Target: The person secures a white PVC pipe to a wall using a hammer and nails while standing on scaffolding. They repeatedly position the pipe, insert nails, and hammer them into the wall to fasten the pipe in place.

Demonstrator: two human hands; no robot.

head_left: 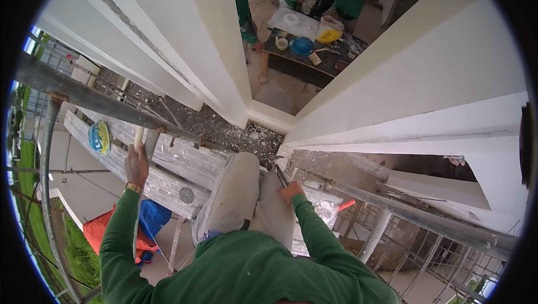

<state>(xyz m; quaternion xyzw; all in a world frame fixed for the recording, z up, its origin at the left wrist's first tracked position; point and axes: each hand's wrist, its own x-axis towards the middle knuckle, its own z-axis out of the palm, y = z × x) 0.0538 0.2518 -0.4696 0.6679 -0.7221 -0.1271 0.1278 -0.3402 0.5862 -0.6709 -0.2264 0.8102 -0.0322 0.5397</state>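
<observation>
My left hand (136, 166) is raised beside the scaffold rail, its fingers closed round a pale stick (139, 136) that stands up past a grey upright pipe. A gold-coloured band circles that wrist. My right hand (291, 192) is closed at my right knee, gripping a dark metal tool (281, 176) with a hammer-like head. The tool's tip points away from me, toward the foot of the white wall corner. My knees, in pale dusty trousers (235, 192), are bent between the two hands.
White-spattered planks (185, 161) lie under me, bearing a blue-and-yellow container (99, 137) and a grey disc (186, 195). Scaffold pipes (106, 99) cross both sides. Orange and blue sheets (154, 217) hang lower left. Beyond the opening, people in green stand around a dark table (314, 60).
</observation>
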